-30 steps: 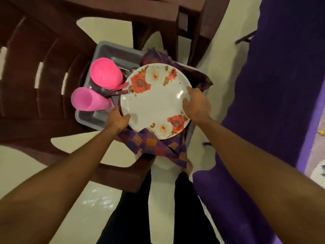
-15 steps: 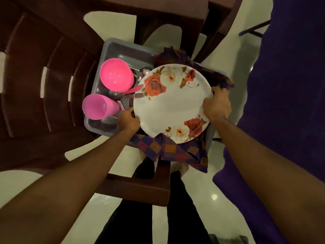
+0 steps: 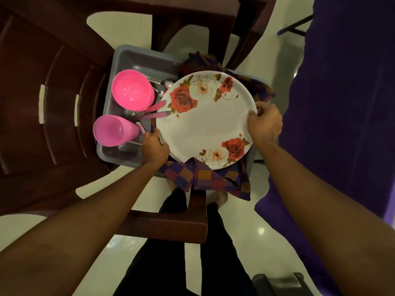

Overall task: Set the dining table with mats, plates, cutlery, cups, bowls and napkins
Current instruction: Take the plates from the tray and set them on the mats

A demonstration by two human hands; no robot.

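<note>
Hands held one floral plate (image 3: pixel 205 124) by opposite edges: the left hand (image 3: pixel 155 146) curled round its near-left rim, the right hand (image 3: pixel 266 122) pinching the right rim with its thumb on top. Between the two grips the plate lay over the right half of a grey tub (image 3: pixel 132 60), on checked cloths (image 3: pixel 205 178) that spilled out under the wrists. Left of the left hand the tub held two pink cups, one (image 3: pixel 109 130) tipped on its side just beside the knuckles, the other (image 3: pixel 131 91) beyond it. Between cups and plate lay at least two pink-handled pieces (image 3: pixel 158 114) and a steel spoon (image 3: pixel 167 83), more cutlery being hidden. The tub sat on a dark brown chair (image 3: pixel 53 103)
</note>
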